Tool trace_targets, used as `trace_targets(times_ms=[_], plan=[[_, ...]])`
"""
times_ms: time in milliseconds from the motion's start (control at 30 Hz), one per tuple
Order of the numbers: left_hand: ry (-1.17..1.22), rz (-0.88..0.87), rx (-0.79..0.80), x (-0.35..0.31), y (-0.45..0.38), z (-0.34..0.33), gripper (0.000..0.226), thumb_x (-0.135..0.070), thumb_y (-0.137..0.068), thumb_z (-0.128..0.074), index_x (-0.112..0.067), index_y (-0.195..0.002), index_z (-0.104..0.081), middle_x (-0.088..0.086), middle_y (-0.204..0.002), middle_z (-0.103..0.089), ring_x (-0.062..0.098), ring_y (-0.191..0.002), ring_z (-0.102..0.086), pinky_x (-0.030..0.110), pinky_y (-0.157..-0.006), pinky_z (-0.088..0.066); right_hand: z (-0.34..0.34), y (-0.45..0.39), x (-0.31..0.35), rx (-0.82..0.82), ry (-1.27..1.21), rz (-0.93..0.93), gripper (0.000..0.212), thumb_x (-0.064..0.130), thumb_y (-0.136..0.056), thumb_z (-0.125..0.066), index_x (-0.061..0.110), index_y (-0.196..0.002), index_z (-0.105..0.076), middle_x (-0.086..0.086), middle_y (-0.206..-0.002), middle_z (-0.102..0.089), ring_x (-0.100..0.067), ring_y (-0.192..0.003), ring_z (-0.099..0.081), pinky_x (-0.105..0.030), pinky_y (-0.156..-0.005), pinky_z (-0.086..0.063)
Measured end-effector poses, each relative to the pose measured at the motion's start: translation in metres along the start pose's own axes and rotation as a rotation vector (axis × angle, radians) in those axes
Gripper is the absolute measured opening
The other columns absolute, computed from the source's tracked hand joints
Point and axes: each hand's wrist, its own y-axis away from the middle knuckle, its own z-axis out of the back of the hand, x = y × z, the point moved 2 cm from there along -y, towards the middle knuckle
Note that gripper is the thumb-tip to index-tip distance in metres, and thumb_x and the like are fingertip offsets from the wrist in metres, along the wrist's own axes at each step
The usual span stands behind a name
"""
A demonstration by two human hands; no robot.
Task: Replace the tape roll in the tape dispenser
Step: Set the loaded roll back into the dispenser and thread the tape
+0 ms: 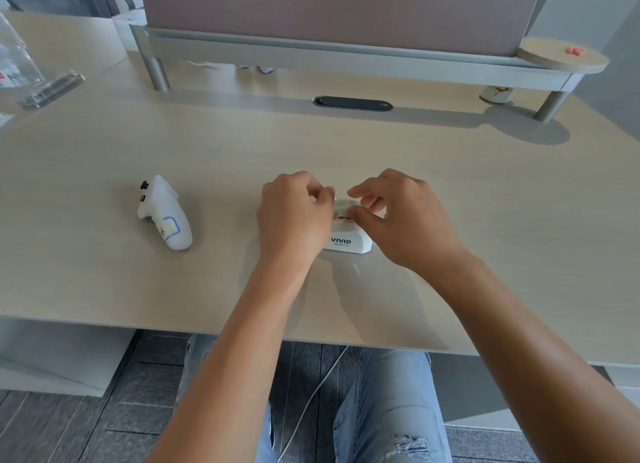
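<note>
While both hands work at its top, the tape dispenser (348,242), a small white plastic block with rounded edges and dark "VIVID" lettering, sits mid-bench on the pale wood-grain bench (450,192). Left hand (294,216) and right hand (401,216) have fingers curled in a pinch over the dispenser's top; can't tell what they grip, tape roll hidden. Smooth white controller (164,213) lies well left.
</note>
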Motion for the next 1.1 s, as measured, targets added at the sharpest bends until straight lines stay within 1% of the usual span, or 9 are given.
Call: trace_targets(times_ms=[67,200,367,500,633,733,900,1000,1100], plan=[[-0.008,-0.021,-0.025,0.002,-0.003,0.004,0.021,-0.029,-0.091,-0.065,-0.015,-0.075,-0.068,0.006,-0.084,-0.073,0.035,-0.089,-0.066,0.044,-0.078,-0.056,0.0,-0.001,-0.001,0.002,-0.006,-0.007,0.022,0.03,-0.092,-0.071,0.024,-0.111,-0.079,0.003,-0.096,-0.069,-0.018,-0.087,-0.072,-0.043,-0.083,-0.059],[0.027,-0.001,-0.058,0.005,-0.004,0.013,0.021,-0.027,-0.094,-0.067,-0.01,-0.082,-0.072,0.001,-0.081,-0.071,0.027,-0.081,-0.066,0.036,-0.072,-0.054,-0.001,-0.003,0.002,0.01,-0.003,-0.008,0.019,0.03,-0.092,-0.072,0.026,-0.109,-0.08,0.003,-0.097,-0.069,-0.018,-0.087,-0.071,-0.042,-0.083,-0.059],[0.058,0.036,-0.058,0.011,-0.004,0.019,0.023,-0.027,-0.095,-0.066,-0.008,-0.084,-0.072,-0.003,-0.078,-0.069,0.027,-0.082,-0.067,0.038,-0.076,-0.055,-0.003,-0.005,0.007,0.019,0.027,-0.012,0.02,0.03,-0.093,-0.071,0.026,-0.111,-0.079,0.005,-0.099,-0.067,-0.014,-0.09,-0.069,-0.039,-0.084,-0.057],[0.085,0.057,-0.042,0.013,-0.005,0.026,0.024,-0.026,-0.097,-0.065,-0.006,-0.086,-0.073,-0.002,-0.078,-0.07,0.028,-0.083,-0.069,0.033,-0.076,-0.054,-0.004,-0.005,0.009,0.023,0.044,-0.015,0.02,0.032,-0.093,-0.07,0.027,-0.11,-0.079,0.007,-0.099,-0.066,-0.014,-0.09,-0.068,-0.039,-0.083,-0.057],[0.2,0.111,-0.028,0.025,-0.009,0.027,0.024,-0.029,-0.091,-0.064,-0.01,-0.078,-0.069,0.006,-0.078,-0.076,0.032,-0.083,-0.076,0.049,-0.079,-0.063,-0.004,-0.005,0.011,0.014,0.06,-0.016,0.018,0.034,-0.093,-0.069,0.028,-0.107,-0.079,0.006,-0.099,-0.067,-0.015,-0.09,-0.068,-0.038,-0.081,-0.057],[0.263,0.158,-0.025,0.032,-0.008,0.029,0.025,-0.03,-0.089,-0.062,-0.01,-0.074,-0.066,0.007,-0.077,-0.075,0.032,-0.081,-0.078,0.052,-0.081,-0.064,-0.005,-0.005,0.012,0.009,0.072,-0.019,0.018,0.034,-0.094,-0.068,0.028,-0.107,-0.079,0.006,-0.099,-0.067,-0.016,-0.09,-0.068,-0.037,-0.08,-0.056],[0.421,0.277,-0.023,0.04,-0.007,0.03,0.021,-0.012,-0.102,-0.056,0.005,-0.095,-0.065,0.009,-0.082,-0.07,0.025,-0.067,-0.078,0.039,-0.067,-0.068,-0.006,-0.004,0.012,0.003,0.081,-0.026,0.02,0.035,-0.094,-0.067,0.029,-0.109,-0.079,0.007,-0.101,-0.066,-0.015,-0.091,-0.068,-0.037,-0.081,-0.057],[0.491,0.318,-0.012,0.044,-0.007,0.032,0.019,-0.011,-0.105,-0.05,0.003,-0.098,-0.061,0.011,-0.084,-0.069,0.021,-0.061,-0.078,0.029,-0.058,-0.064,-0.006,-0.004,0.012,0.005,0.085,-0.029,0.02,0.035,-0.095,-0.067,0.029,-0.11,-0.078,0.008,-0.1,-0.065,-0.015,-0.092,-0.068,-0.036,-0.08,-0.055],[0.533,0.34,-0.013,0.048,-0.009,0.032,0.021,-0.014,-0.106,-0.048,0.003,-0.102,-0.06,0.011,-0.085,-0.069,0.023,-0.061,-0.079,0.03,-0.058,-0.064,-0.007,-0.004,0.012,0.002,0.086,-0.03,0.019,0.035,-0.095,-0.067,0.029,-0.109,-0.078,0.008,-0.1,-0.064,-0.016,-0.091,-0.068,-0.036,-0.08,-0.055]])
